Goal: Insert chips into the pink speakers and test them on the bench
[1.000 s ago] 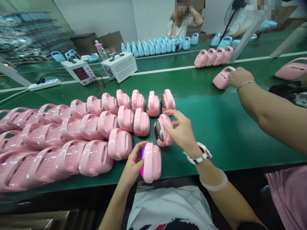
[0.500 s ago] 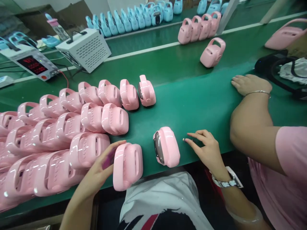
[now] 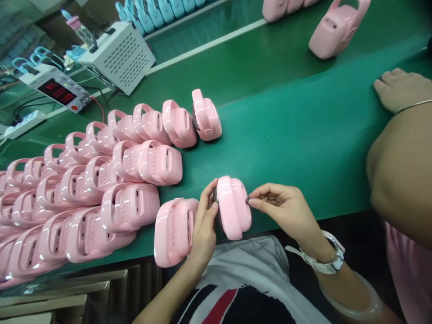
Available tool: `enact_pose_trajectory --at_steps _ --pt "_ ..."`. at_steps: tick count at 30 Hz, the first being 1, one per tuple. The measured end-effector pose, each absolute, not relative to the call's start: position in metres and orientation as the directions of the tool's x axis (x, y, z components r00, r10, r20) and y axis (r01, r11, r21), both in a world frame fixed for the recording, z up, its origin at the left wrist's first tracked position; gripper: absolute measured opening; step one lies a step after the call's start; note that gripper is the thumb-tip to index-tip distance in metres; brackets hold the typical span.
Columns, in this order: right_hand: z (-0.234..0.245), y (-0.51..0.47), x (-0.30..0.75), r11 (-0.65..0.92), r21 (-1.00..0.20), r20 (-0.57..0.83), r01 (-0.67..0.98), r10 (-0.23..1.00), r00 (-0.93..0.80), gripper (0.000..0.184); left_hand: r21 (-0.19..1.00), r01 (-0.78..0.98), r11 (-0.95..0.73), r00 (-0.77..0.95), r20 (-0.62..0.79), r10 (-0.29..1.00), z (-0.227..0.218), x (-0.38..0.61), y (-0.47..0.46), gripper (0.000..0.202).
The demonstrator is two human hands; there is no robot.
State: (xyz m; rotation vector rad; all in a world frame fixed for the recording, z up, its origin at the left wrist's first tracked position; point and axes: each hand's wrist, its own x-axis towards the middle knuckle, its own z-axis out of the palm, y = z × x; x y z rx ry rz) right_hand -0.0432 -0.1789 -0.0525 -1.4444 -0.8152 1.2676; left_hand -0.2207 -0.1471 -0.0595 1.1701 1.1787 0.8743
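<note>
A pink handled device (image 3: pixel 233 207) stands near the front edge of the green belt (image 3: pixel 290 135). My left hand (image 3: pixel 204 225) grips its left face, fingers curled on it. My right hand (image 3: pixel 281 209) pinches a tiny thing I cannot make out against the device's right side. Another pink device (image 3: pixel 173 229) lies just left of my left hand at the belt's edge.
Several rows of pink devices (image 3: pixel 101 180) fill the left of the belt. A white vented box (image 3: pixel 118 56) and a power supply with a red display (image 3: pixel 56 87) stand behind them. A co-worker's arm (image 3: pixel 400 157) and hand (image 3: pixel 398 87) rest at right, near a lone pink device (image 3: pixel 337 29).
My left hand has let go of the device at the belt's edge and moved right onto the standing device. My right hand has come in to its right side in a pinch.
</note>
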Motion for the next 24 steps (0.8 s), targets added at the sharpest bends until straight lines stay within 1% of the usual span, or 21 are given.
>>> enact_pose_trajectory --at_steps 2,6,9,12,14,19,24 --pt "-0.051 -0.175 -0.043 -0.281 -0.947 -0.308 -0.157 0.933 0.184 0.015 0.980 0.064 0.189 0.194 -0.198 0.961 -0.066 -0.218 -0.146 0.037" --pt "-0.051 -0.171 -0.038 -0.302 -0.938 -0.324 -0.167 0.938 0.122 0.016 0.988 0.059 0.145 0.197 -0.154 0.968 -0.062 -0.214 -0.146 0.036" --pt "-0.049 -0.169 -0.034 -0.329 -0.925 -0.350 -0.187 0.932 0.090 0.020 0.994 0.035 0.106 0.248 -0.112 0.962 -0.058 -0.213 -0.141 0.035" --pt "-0.048 -0.168 -0.031 -0.345 -0.917 -0.365 -0.200 0.928 0.076 0.024 0.994 0.042 0.104 0.316 -0.112 0.942 -0.056 -0.214 -0.135 0.035" --pt "-0.047 -0.169 -0.030 -0.347 -0.916 -0.365 -0.200 0.929 0.063 0.025 0.995 0.055 0.089 0.328 -0.102 0.939 -0.057 -0.214 -0.135 0.034" --pt "-0.048 -0.167 -0.028 -0.380 -0.900 -0.393 -0.215 0.919 0.022 0.025 0.996 0.069 0.050 0.259 -0.066 0.964 -0.062 -0.209 -0.141 0.036" --pt "-0.049 -0.160 -0.026 -0.374 -0.900 -0.377 -0.225 0.926 -0.028 0.022 0.997 0.066 0.027 0.196 -0.040 0.980 -0.066 -0.205 -0.143 0.037"
